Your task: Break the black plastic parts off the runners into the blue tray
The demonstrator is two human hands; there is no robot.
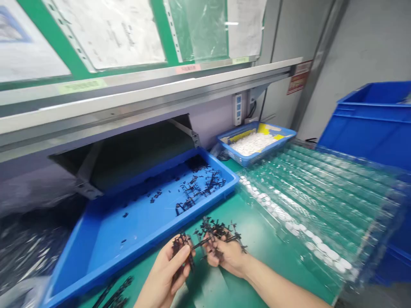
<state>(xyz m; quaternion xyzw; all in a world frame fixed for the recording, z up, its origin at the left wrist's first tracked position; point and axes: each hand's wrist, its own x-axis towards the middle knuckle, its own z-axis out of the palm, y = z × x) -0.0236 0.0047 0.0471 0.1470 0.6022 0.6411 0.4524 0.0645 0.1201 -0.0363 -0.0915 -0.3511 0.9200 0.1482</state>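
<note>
A cluster of black branched plastic pieces (220, 229) is held just in front of the near side of the large blue tray (138, 222), toward its right end. The right hand (229, 254) holds most of it, fingers curled around the bunch with spiky ends sticking out past them. The left hand (173, 263) pinches a smaller bunch (180, 248) between thumb and fingers, and a thin dark stem spans the gap between the two hands.

Inside the large blue tray, more black pieces (192, 192) lie heaped toward the right end, with a few small bits scattered farther left. Before the tray's near left corner, dark strips (117, 295) lie on the green work surface (253, 226).

Just beyond the tray's right end is a smaller blue tray (244, 160) of small white pieces (255, 143). Right of the large tray lies a clear plastic blister tray (327, 196), a band of white discs (321, 248) along its near left side. Farther right are blue crates (369, 128). Left of the large tray is crumpled black plastic sheeting (28, 235); above and behind it run a metal-edged shelf (144, 92) and a green board (32, 17) with papers in sleeves (115, 34). A power strip (237, 109) is on the wall behind the smaller tray.
</note>
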